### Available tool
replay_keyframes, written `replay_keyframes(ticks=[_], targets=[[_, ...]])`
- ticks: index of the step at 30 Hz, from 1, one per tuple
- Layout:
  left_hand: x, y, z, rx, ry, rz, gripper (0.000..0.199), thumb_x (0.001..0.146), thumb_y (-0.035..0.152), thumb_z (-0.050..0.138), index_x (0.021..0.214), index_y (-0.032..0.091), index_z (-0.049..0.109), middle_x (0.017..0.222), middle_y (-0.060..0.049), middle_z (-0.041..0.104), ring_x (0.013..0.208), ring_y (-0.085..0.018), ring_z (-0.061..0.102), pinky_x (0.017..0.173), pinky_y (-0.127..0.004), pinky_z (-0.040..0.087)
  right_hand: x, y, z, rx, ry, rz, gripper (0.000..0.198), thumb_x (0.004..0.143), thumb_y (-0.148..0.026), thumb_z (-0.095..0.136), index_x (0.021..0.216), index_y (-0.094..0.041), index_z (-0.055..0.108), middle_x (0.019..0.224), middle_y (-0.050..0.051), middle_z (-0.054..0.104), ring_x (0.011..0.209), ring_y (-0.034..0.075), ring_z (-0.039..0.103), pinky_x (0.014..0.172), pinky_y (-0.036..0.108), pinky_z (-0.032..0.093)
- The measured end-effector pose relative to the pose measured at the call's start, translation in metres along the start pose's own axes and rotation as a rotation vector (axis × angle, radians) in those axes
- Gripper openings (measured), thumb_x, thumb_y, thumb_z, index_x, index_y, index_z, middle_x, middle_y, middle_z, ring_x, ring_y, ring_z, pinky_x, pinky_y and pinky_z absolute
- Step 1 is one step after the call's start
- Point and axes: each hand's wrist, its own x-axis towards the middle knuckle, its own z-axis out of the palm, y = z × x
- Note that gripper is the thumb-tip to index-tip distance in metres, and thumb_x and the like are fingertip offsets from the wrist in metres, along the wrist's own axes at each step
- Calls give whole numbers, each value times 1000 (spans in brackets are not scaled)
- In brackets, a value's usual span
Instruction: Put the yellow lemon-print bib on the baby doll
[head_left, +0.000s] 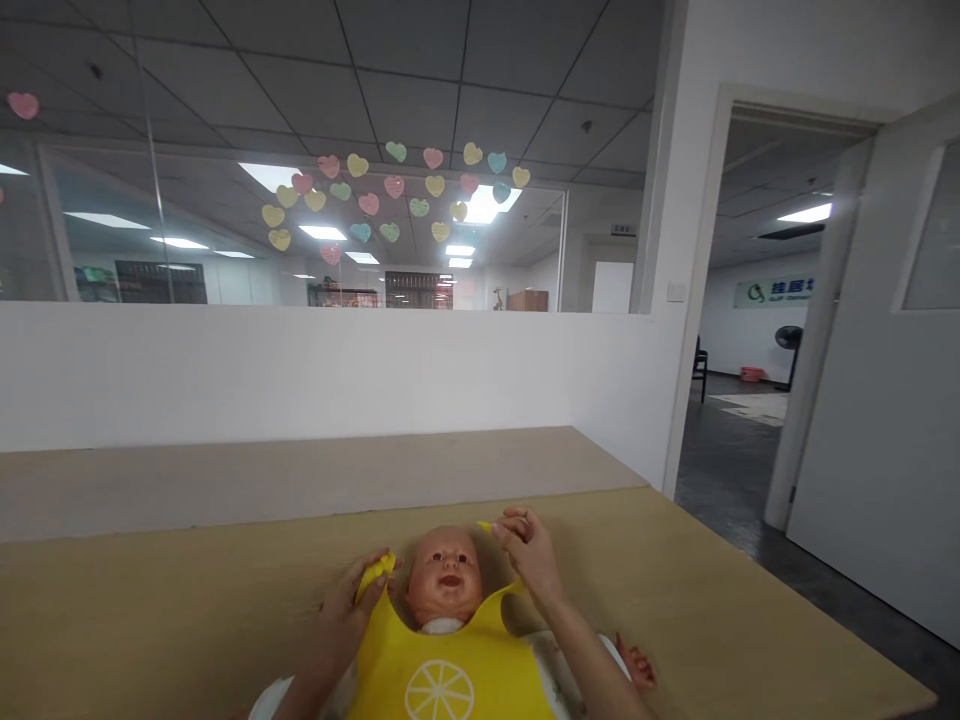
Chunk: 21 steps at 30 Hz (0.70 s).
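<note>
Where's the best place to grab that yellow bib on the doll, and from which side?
Probably by its two strap ends beside the doll's head. The bib lies flat on the chest, and only the straps stand free. Come in from each side of the neck, as the left hand and right hand do.

One head-worn view, pitched forward more than down, near the table (187,590); hands perhaps barely inside the lower edge.

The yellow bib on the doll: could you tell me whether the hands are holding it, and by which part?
Yes. The left hand grips one neck strap end of the yellow bib, and the right hand pinches the other, beside the doll.
</note>
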Motion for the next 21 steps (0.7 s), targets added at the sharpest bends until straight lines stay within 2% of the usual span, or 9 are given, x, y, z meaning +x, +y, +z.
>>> replay_keyframes(ticks=[2,4,8,12,14,16,19,21], targets=[[-6,18,-2,-38,-90,38,49,66,55,63,98,19,67,110,-12,70,107,-28,63,92,-38,51,-15,-25,8,38,-89,-67,45,56,-39,82,85,-18,54,74,2,65,69,16,60,65,26,47],[-16,38,-2,-12,-148,77,48,66,56,63,98,20,68,110,-11,70,105,-28,64,93,-37,50,-32,-47,21,41,-223,-127,43,57,-36,83,86,-19,56,79,2,66,74,17,62,66,25,48],[-35,67,2,75,-151,137,47,68,51,64,103,22,69,112,-10,69,108,-27,62,98,-35,47,-59,-68,46,-118,-470,-232,37,63,-37,81,91,-22,61,89,2,67,77,17,62,67,26,49],[-47,72,3,36,-202,241,47,72,49,63,110,22,68,115,-9,69,107,-26,64,92,-34,52,-68,-70,60,-357,-568,-556,33,70,-40,76,95,-22,64,98,6,65,93,21,60,86,34,47],[-51,69,1,36,-197,304,47,76,47,62,116,22,64,118,-9,67,109,-25,63,93,-34,52,-69,-70,62,-438,-582,-644,29,76,-39,71,99,-22,64,101,7,64,98,21,58,92,35,45],[-55,64,-1,55,-188,335,49,81,43,59,125,24,58,127,-8,62,115,-24,59,95,-33,50,-68,-72,62,-491,-592,-599,34,75,-36,73,104,-22,63,105,8,62,102,21,56,90,33,46],[-61,61,-1,134,-227,368,53,87,38,52,139,29,43,140,-6,51,122,-20,54,99,-29,47,-66,-75,60,-542,-652,-385,45,67,-32,79,107,-22,62,108,7,61,100,21,57,84,30,48],[-65,62,1,217,-224,402,54,89,36,50,141,31,39,142,-4,48,121,-19,55,101,-29,45,-65,-78,59,-585,-701,-244,34,66,-33,79,95,-20,65,98,5,64,91,20,60,77,28,47]])
